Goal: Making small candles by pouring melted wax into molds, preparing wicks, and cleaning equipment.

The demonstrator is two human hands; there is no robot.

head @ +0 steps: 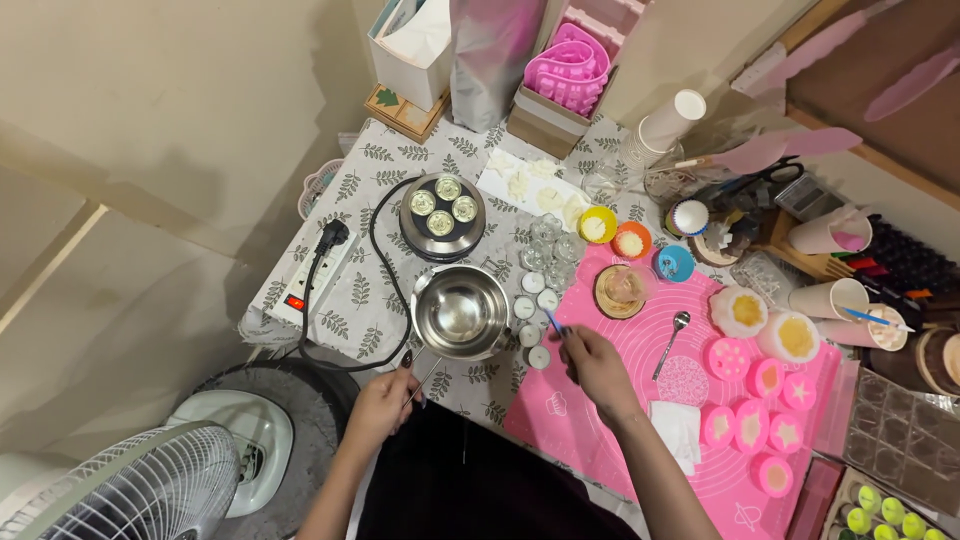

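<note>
Leaf-print cloth covers my small table (380, 290), a pink mat (620, 400) beside it. My left hand (385, 400) pinches the handle of the steel pot (460, 312), which looks empty. My right hand (595, 365) pinches a blue stick (553, 322) over small white cups (535, 320). Several pink moulds (750, 425) look filled. A spoon (671, 342) and a power strip (315, 275) lie near.

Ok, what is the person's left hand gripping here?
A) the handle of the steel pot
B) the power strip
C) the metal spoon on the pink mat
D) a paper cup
A: the left hand closes on the handle of the steel pot, while the spoon lies untouched on the pink mat.
</note>
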